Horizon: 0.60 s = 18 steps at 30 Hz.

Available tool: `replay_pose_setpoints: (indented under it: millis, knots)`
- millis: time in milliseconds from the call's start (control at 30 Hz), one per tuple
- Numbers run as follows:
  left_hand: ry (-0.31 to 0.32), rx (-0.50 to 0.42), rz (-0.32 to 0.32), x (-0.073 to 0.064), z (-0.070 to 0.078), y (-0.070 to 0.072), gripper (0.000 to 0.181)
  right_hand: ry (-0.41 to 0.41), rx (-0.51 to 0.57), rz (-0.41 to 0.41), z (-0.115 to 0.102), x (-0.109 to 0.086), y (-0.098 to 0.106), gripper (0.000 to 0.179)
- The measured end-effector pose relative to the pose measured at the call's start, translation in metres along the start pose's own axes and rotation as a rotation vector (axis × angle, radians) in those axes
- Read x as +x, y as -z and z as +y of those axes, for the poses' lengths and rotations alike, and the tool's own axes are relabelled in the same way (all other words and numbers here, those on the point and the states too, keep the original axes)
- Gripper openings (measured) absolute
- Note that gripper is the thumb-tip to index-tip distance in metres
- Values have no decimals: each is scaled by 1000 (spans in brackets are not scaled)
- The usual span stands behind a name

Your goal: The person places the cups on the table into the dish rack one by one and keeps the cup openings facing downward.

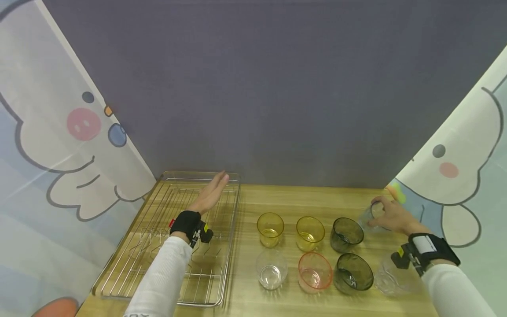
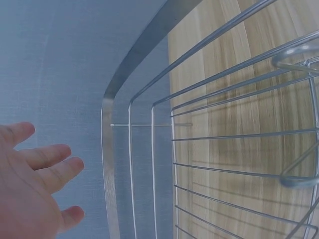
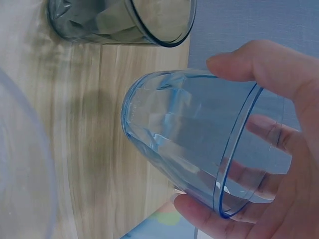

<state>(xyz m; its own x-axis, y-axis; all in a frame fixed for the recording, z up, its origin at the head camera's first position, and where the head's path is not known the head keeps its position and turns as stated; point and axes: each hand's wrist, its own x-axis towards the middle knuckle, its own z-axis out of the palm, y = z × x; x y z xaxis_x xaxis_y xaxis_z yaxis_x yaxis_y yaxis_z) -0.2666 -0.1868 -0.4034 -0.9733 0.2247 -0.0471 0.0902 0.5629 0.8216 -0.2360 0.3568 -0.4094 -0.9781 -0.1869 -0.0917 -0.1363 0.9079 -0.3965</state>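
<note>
My right hand (image 1: 392,215) grips a clear, blue-rimmed glass cup (image 3: 184,129) near its rim at the table's far right. The thumb lies on one side and the fingers wrap the other. A dark grey glass cup (image 3: 99,22) stands beside it in the right wrist view. Over the far end of a wire rack (image 2: 107,149), my left hand (image 1: 209,194) hovers with fingers extended and holds nothing. In the left wrist view its fingertips (image 2: 62,151) are spread apart, to the left of the rack's metal rim.
Two yellow cups (image 1: 270,237) and a grey cup (image 1: 346,235) form the back row. In front stand a clear cup (image 1: 271,273), a red-rimmed cup (image 1: 314,273), another grey cup (image 1: 352,275) and a clear one (image 1: 388,279). A grey panel (image 1: 277,110) rises behind the table.
</note>
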Motion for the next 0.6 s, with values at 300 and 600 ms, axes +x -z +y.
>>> replay_pose_setpoints:
  millis: [300, 600]
  knots:
    - [-5, 44, 3, -1, 1, -2, 77, -12, 24, -8, -2, -1, 3, 76]
    - [-24, 57, 24, -4, 2, 3, 76, 24, 32, 21, -12, 6, 8, 79]
